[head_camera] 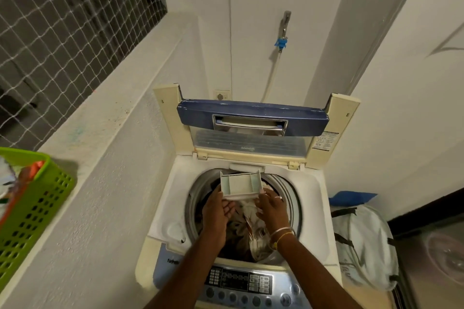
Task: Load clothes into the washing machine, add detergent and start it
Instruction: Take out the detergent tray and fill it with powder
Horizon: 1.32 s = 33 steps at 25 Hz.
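Hardly any print on the washing machine (pixel 165 208) can be read.
Left of the control panel (pixel 238 281), a dark word starts with "F", the rest blurred; the sticker (pixel 325 140) above it, on the lid (pixel 252 114), is illegible.

The detergent drawer (pixel 241 184) overhangs the drum (pixel 194 195); the raised lid (pixel 252 118) blocks behind.

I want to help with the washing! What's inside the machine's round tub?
Crumpled white and brown clothes lie inside the drum. The left hand and right hand hold the white detergent tray over it, hiding whatever lies beneath. The drum's bottom is covered too.
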Available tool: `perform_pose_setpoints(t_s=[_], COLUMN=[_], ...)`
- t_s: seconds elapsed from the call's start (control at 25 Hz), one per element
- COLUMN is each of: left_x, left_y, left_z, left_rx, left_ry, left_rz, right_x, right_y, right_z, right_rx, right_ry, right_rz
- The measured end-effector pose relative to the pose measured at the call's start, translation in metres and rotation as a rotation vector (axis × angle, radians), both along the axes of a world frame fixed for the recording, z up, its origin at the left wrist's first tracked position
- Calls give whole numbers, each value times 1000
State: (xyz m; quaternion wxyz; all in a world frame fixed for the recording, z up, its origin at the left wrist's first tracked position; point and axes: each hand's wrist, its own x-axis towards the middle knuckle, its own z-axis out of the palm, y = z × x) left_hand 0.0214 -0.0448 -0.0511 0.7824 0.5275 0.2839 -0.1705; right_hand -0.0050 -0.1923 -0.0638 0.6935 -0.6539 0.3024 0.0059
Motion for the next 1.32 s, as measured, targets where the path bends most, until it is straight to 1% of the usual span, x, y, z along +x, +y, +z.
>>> perform_pose_setpoints(t_s=[0.08, 0.16, 0.32, 0.4, 0.56, 0.64, 0.84, 0.96, 1.08, 1.2, 1.32], left_x=[-11, -21, -35, -42, -53, -57, -60, -47, -25, -1, 21], left_y=[6, 11, 19, 24, 36, 44, 81, 111, 136, 155, 172], left_z=[9, 22, 52, 65, 96, 117, 158, 172, 182, 185, 187], left_rx=[31, 47, 124, 201, 378, 462, 557, 664, 730, 777, 830], left_ry=[-30, -70, -151, -204, -361, -444, -559, -631, -644, -591, -537], left_rz=[-30, -27, -3, 15, 68, 83, 238, 238, 233, 210, 184], right_x=[-11, -18, -22, -21, -11, 0, 36, 71, 111, 143, 166], right_y=[1, 3, 10, 14, 27, 41, 101, 145, 189, 230, 266], right_z=[2, 7, 45, 60, 85, 105, 162, 189, 206, 220, 227], right_rx=[-140, -233, -402, -475, -461, -396, -306, -288, -259, -282, -262], right_ry=[-14, -37, -164, -210, -301, -350, -517, -559, -544, -515, -496], right_rz=[117, 189, 239, 280, 320, 312, 319, 323, 341, 348, 370])
